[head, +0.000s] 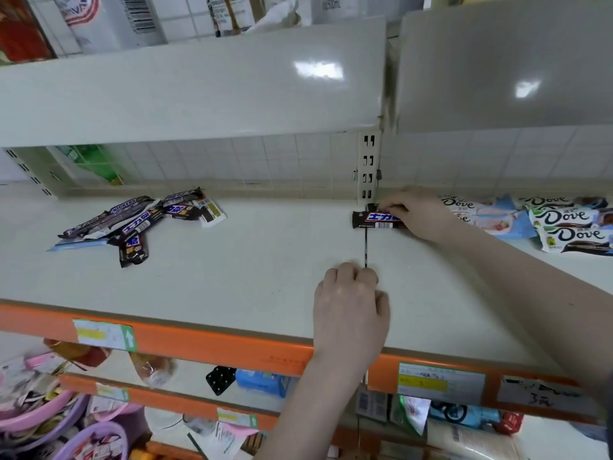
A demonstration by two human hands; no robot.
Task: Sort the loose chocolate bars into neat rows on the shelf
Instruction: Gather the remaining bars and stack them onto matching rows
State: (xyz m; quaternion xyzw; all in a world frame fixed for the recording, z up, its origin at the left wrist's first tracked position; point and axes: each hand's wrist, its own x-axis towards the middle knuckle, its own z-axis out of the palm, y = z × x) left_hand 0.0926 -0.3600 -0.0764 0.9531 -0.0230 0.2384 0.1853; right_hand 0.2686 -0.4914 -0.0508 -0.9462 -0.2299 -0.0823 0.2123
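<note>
A loose pile of dark Snickers bars [139, 217] lies at the back left of the pale shelf [248, 267]. One Snickers bar [374, 220] lies flat near the back, over the seam between two shelf boards. My right hand [418, 212] rests on its right end, fingers curled over the wrapper. Another dark wrapper peeks out behind it under my fingertips. My left hand [351, 310] sits fisted on the shelf near the front edge, with nothing visible in it. Dove bars [564, 224] lie in overlapping rows at the far right.
A slotted upright post [367, 167] stands at the back by the seam. An upper shelf [199, 88] overhangs closely. The orange front rail [199, 340] carries price labels. Lower shelves hold pink and purple basins [49, 423] and packets.
</note>
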